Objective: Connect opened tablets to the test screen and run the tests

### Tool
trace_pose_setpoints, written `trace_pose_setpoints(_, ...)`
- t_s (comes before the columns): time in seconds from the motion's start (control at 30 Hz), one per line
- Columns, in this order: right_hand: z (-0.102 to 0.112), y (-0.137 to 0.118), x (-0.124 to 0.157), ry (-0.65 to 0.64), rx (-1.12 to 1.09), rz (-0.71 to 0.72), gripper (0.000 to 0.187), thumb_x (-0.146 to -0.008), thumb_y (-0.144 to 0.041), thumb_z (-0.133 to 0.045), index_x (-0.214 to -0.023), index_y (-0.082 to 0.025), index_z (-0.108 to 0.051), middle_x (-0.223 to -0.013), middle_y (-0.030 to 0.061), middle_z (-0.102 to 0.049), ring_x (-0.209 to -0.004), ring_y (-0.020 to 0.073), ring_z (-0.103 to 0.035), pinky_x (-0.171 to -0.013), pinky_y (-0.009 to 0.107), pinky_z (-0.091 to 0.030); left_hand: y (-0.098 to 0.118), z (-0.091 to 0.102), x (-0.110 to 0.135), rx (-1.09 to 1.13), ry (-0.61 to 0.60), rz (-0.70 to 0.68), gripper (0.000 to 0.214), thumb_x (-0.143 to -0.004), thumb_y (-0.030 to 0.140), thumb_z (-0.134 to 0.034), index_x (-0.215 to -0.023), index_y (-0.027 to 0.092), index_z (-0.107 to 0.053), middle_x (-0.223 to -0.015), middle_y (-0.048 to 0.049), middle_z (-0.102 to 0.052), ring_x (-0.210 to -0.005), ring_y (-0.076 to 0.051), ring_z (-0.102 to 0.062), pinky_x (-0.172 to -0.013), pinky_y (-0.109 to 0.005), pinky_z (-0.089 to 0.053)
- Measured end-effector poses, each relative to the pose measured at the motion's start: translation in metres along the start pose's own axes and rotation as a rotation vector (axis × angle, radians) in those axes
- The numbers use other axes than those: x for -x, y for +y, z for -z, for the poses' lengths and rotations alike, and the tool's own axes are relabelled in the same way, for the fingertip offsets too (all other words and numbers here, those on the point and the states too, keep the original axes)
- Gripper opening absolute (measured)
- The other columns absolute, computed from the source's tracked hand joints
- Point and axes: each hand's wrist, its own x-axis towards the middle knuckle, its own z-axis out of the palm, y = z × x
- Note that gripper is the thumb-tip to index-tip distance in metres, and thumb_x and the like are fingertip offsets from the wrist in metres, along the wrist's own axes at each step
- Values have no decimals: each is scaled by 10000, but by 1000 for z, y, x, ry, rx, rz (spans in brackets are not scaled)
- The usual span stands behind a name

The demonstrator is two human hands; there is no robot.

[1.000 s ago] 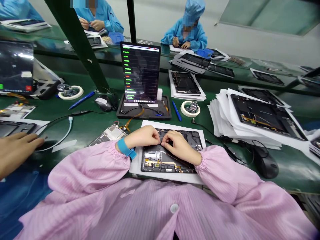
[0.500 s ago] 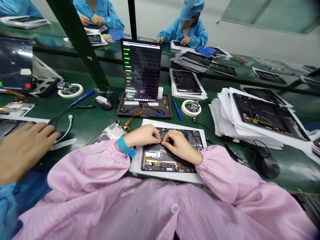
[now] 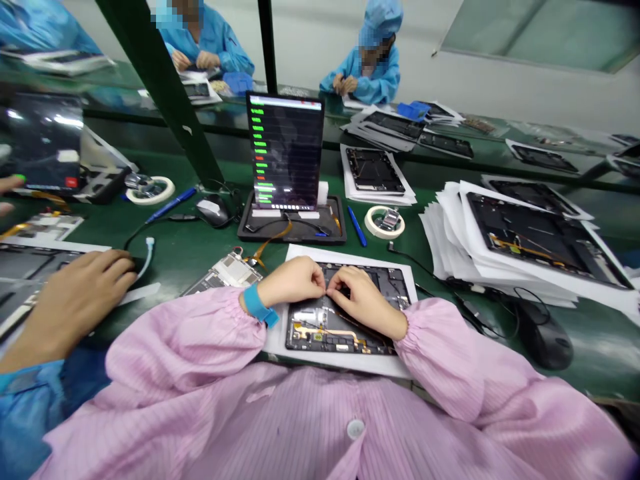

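Observation:
An opened tablet housing (image 3: 315,338) lies on white paper (image 3: 280,343) in front of me, its dark inside facing up and an orange flex cable (image 3: 335,333) along its near side. Over its middle, my left hand (image 3: 300,280), with a blue wrist strap (image 3: 257,305) behind it, has thumb and fingers pinched together. My right hand (image 3: 361,298) is closed too, its fingertips nearly meeting those of the left. Whatever the fingertips hold is too small to make out. Left of the housing lies a circuit board assembly (image 3: 227,270) joined to an orange ribbon cable (image 3: 270,243).
Behind stands a lit screen (image 3: 287,153) in a black tray (image 3: 245,230). A blue pen (image 3: 357,227) and a tape roll (image 3: 384,222) lie beside it. Stacked paper and housings (image 3: 530,233) and a mouse (image 3: 543,333) are at right. A co-worker's hand (image 3: 85,293) rests at left.
Both hands stay pinched over the housing, with their fingertips slightly shifted. The whole view has moved a little. The person across the bench has brought both hands together.

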Motion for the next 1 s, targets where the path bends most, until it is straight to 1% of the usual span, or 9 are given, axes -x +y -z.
trace_pose_setpoints(0.13,0,4,1,21,-42,-20,56,-859,-173,-590,-812,-195,-569,-821,14,-598,-812,183,-531,-773,333,-381,0,-6,-1,-20,49,-24,110,-693,173,-642,-718,143,-745,-630,-12,-672,-611,-143,-582,-571,-226,-392)
trace_pose_setpoints(0.2,0,6,1,24,-57,-30,61,-878,-206,-576,-819,-195,-567,-828,18,-600,-808,186,-534,-771,338,-384,-2,0,-2,-34,27,-55,99,-724,219,-670,-742,153,-742,-658,-11,-680,-619,-145,-591,-596,-231,-419)
trace_pose_setpoints(0.27,0,8,0,19,-70,-39,83,-892,-236,-565,-822,-192,-563,-837,23,-604,-808,190,-537,-771,343,-387,-3,12,-4,-52,98,-136,167,-750,276,-701,-867,160,-732,-809,-29,-713,-748,-172,-626,-702,-248,-470)
trace_pose_setpoints(0.33,0,9,0,13,-81,-44,102,-901,-253,-552,-821,-190,-562,-839,26,-604,-801,191,-538,-767,345,-389,-5,26,-11,-122,365,-191,292,-816,296,-659,-1070,152,-670,-1050,-79,-695,-987,-215,-608,-891,-305,-470)
trace_pose_setpoints(0.4,1,10,0,6,-81,-41,115,-907,-260,-541,-819,-190,-564,-837,28,-603,-799,192,-539,-767,346,-391,-9,40,-24,-269,729,-141,376,-894,251,-535,-1243,115,-553,-1273,-142,-592,-1219,-254,-489,-1044,-395,-385)
trace_pose_setpoints(0.43,1,10,0,4,-79,-39,118,-908,-263,-539,-818,-191,-565,-839,28,-603,-801,192,-540,-769,347,-392,-12,46,-33,-353,858,-97,411,-908,216,-481,-1299,90,-495,-1356,-166,-523,-1301,-269,-411,-1084,-430,-341)
trace_pose_setpoints(0.5,0,12,0,4,-75,-34,118,-908,-261,-539,-815,-192,-564,-841,29,-603,-806,193,-540,-773,346,-392,-21,55,-51,-497,974,-35,484,-891,173,-447,-1356,43,-414,-1459,-190,-402,-1391,-292,-283,-1120,-463,-285)
trace_pose_setpoints(0.67,0,13,-1,11,-75,-32,116,-906,-253,-545,-809,-192,-562,-835,24,-599,-800,190,-541,-771,341,-390,-38,64,-79,-628,960,-32,548,-856,173,-443,-1373,5,-378,-1491,-189,-357,-1417,-298,-235,-1142,-468,-248)
trace_pose_setpoints(1.0,1,14,0,2,-55,-22,124,-904,-245,-546,-794,-188,-551,-821,27,-592,-800,188,-534,-760,336,-388,-20,65,-76,-596,1013,-49,549,-840,165,-430,-1365,12,-390,-1459,-181,-404,-1388,-295,-284,-1103,-436,-308)
